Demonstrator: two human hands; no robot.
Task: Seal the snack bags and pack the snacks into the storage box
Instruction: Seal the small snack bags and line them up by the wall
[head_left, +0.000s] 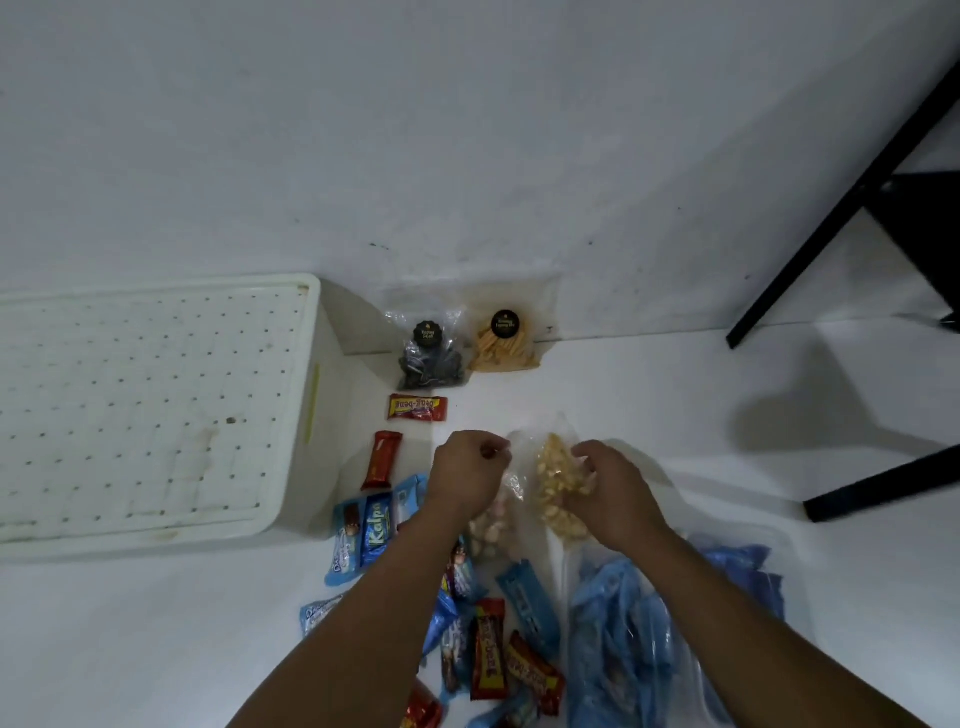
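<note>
Two hands worked on a bag of yellow snacks.

The right hand (613, 493) curled its fingers round the clear bag (558, 483) on the floor. The left hand (467, 475) pinched the bag's top edge. The white box (322, 405) sat to the left, lid on. Candy bars (488, 649) lay near.

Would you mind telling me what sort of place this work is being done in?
Probably a room in a home, with the person working on a white floor against a plain white wall. A white storage box and black furniture legs stand nearby.
</note>
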